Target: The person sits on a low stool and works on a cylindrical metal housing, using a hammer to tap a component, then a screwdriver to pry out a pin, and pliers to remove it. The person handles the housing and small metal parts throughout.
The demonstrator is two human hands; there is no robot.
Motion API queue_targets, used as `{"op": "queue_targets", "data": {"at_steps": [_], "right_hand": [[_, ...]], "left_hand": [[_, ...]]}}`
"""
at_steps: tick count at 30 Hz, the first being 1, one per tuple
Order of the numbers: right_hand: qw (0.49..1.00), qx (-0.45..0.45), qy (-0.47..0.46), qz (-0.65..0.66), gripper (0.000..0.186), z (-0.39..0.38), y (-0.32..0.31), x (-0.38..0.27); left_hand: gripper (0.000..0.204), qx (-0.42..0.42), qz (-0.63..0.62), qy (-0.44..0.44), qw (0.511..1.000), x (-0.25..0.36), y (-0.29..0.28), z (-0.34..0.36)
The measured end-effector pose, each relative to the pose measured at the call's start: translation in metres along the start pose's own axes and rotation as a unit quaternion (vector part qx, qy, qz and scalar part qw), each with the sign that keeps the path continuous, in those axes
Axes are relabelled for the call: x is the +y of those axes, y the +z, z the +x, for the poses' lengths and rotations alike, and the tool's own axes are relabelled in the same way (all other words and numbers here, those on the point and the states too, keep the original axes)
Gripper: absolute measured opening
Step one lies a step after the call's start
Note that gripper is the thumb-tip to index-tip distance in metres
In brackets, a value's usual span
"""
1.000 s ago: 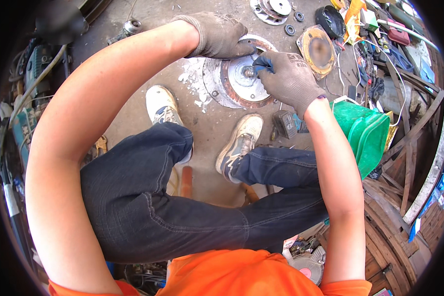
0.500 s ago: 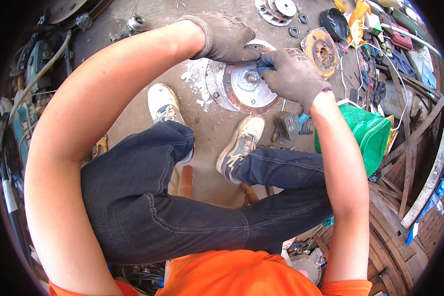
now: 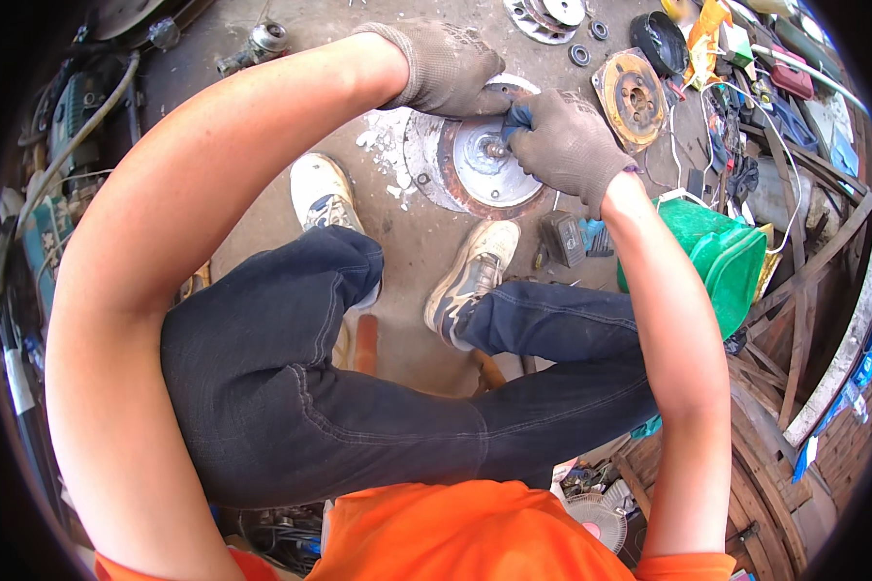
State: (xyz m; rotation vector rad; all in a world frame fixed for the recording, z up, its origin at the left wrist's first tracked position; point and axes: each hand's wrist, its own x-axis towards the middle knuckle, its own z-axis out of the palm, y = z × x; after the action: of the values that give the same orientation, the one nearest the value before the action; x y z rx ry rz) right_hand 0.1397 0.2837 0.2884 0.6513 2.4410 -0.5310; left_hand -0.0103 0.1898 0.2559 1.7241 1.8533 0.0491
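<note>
My left hand (image 3: 451, 70), in a grey-brown work glove, reaches over the far side of a round metal flanged part (image 3: 467, 184) on the floor. Its fingers are curled, and what they hold, if anything, is hidden. My right hand (image 3: 567, 140), gloved too, is closed at the part's right side, its bluish fingertips bunched close to the left hand's fingers. Whatever sits in its grip is too small or hidden to name. The part has a rusty rim, a pale greasy-looking inner disc and a central stud. White flakes (image 3: 388, 145) litter the floor on its left.
Beyond lie a rusty square-edged flange (image 3: 635, 100), a black round pan (image 3: 657, 44), small bearing-like rings (image 3: 579, 55) and a metal hub (image 3: 547, 17). A black tool battery (image 3: 562, 238) rests near my right shoe (image 3: 475, 271). A green bucket (image 3: 712, 247) stands right, by a white cable (image 3: 794, 194).
My right hand has shifted slightly left and toward the far side. The left hand stays nearly in place, and the view has tilted a little.
</note>
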Motion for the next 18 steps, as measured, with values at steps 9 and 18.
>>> {"op": "queue_targets", "data": {"at_steps": [9, 18], "right_hand": [[0.997, 0.068, -0.04, -0.007, 0.025, -0.022, 0.031, 0.011], [0.995, 0.094, 0.03, 0.017, 0.025, -0.027, 0.03, -0.002]], "left_hand": [[0.054, 0.015, 0.024, 0.014, 1.0, -0.001, 0.002, -0.001], [0.054, 0.024, 0.025, 0.006, 0.999, -0.005, 0.003, 0.005]]}}
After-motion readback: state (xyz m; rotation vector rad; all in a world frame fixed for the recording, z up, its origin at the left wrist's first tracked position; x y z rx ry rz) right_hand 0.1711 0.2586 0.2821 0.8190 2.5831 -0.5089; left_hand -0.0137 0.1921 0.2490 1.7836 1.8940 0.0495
